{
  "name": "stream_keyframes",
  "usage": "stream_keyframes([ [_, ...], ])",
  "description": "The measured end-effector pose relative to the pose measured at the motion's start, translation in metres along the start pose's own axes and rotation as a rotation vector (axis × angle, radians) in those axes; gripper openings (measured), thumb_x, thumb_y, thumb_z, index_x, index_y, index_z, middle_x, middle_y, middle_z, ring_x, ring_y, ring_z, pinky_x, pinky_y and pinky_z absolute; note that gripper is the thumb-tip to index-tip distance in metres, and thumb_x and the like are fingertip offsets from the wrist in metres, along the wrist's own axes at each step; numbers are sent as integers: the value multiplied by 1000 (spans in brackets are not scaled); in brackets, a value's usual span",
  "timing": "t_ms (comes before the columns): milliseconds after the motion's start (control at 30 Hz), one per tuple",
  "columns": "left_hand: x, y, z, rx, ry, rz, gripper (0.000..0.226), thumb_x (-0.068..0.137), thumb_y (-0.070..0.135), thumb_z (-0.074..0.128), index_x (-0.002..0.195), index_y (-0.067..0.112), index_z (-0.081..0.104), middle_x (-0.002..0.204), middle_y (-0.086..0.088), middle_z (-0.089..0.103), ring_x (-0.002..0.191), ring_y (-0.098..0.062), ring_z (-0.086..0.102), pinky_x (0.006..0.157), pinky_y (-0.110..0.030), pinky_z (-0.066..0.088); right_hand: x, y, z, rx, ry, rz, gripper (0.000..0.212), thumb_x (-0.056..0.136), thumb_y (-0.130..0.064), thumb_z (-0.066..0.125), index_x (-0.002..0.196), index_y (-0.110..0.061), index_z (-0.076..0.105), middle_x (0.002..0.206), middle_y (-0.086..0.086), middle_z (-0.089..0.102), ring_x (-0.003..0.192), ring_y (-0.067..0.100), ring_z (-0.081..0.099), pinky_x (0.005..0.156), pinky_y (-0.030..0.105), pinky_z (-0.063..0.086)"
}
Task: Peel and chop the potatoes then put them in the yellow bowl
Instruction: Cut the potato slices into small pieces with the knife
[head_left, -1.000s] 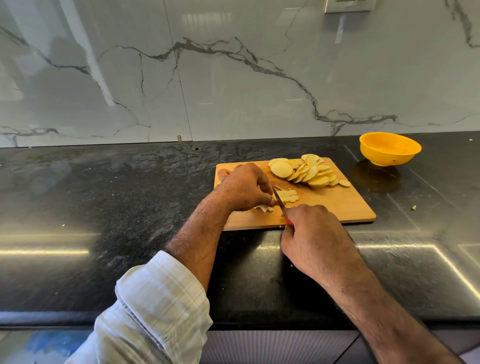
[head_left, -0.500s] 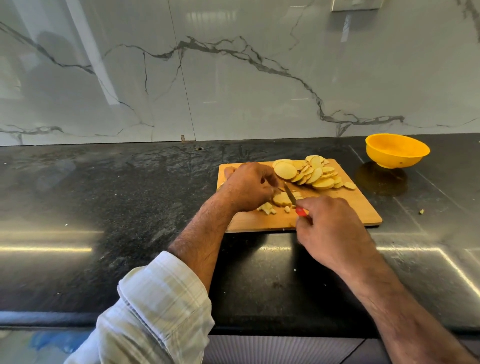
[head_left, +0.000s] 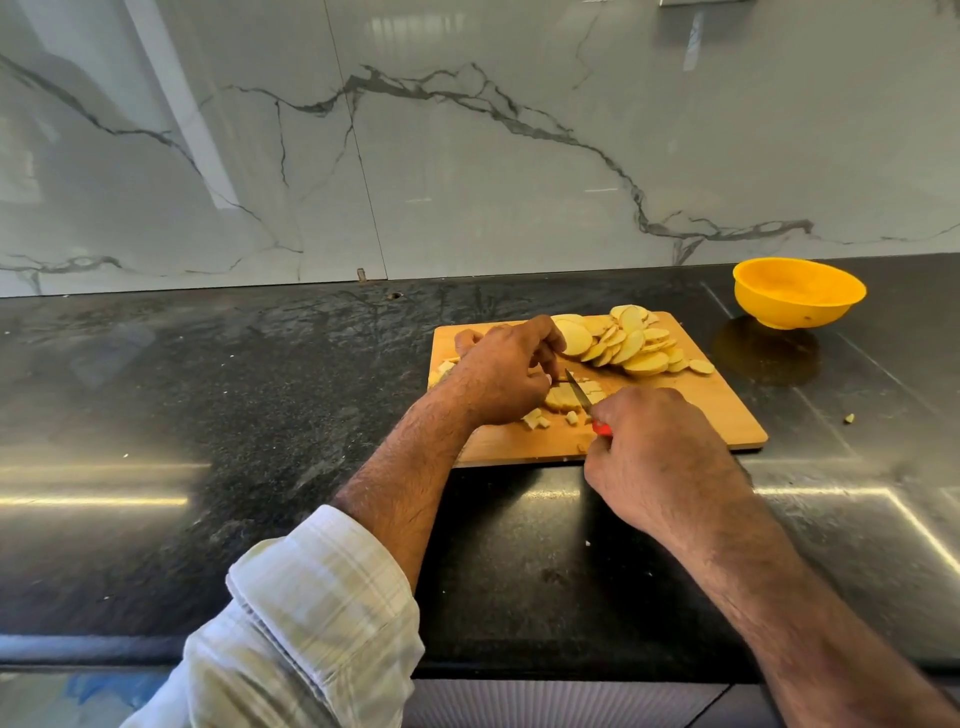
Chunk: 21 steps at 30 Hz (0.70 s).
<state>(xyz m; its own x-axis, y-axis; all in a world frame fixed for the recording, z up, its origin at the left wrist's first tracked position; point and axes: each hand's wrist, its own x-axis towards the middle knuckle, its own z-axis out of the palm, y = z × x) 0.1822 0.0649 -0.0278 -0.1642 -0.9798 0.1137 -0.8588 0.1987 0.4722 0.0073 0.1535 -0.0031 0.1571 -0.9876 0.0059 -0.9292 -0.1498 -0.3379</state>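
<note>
Wooden cutting board (head_left: 717, 410), mid-frame: my left hand (head_left: 501, 371) pins the potato slice stack (head_left: 563, 397) with curled fingers, right hand (head_left: 657, 454) grips the knife (head_left: 581, 392); blade runs diagonally just right of my fingertips. Yellow bowl (head_left: 800, 293) upper right.
</note>
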Motion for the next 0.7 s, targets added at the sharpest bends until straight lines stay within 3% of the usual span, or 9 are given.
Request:
stream_keyframes([
  [233, -3, 2, -3, -33, -8, -29, 40, 93, 10, 62, 120, 39, 55, 104, 22, 71, 110, -4, 57, 103, -48, 27, 10, -16, -19, -107, -132, 21, 41, 92, -34, 73, 127, -21, 58, 94, -3, 55, 94, 16, 58, 83, 33, 57],
  [400, -5, 2, -6, -40, -10, -32, 39, 91, 12, 64, 121, 37, 57, 101, 24, 75, 116, -4, 59, 109, -54, 31, 5, -25, -11, -206, -165, -47, 43, 93, -37, 73, 129, -19, 58, 110, 1, 61, 102, 18, 60, 89, 35, 58],
  [533, -6, -2, -8, -66, 53, -22, 34, 88, 14, 64, 111, 38, 57, 91, 28, 74, 108, -1, 62, 110, -57, 36, 2, -10, -10, -114, 21, -70, 36, 92, -35, 71, 125, -23, 64, 99, -5, 62, 89, 13, 61, 77, 30, 59],
  [600, -5, -5, -10, -73, 90, -30, 31, 88, 15, 64, 108, 39, 57, 89, 28, 73, 99, 1, 63, 107, -57, 40, 2, -7, -16, -108, -5, -54, 38, 93, -35, 70, 129, -25, 65, 105, -3, 66, 91, 14, 63, 79, 31, 61],
  [700, -1, -7, -9, -65, 109, -43, 31, 89, 17, 64, 107, 40, 57, 92, 26, 71, 102, -1, 65, 108, -56, 40, 5, -10, -22, -127, -74, -49, 40, 95, -35, 68, 134, -26, 63, 117, 0, 67, 98, 16, 64, 85, 32, 60],
])
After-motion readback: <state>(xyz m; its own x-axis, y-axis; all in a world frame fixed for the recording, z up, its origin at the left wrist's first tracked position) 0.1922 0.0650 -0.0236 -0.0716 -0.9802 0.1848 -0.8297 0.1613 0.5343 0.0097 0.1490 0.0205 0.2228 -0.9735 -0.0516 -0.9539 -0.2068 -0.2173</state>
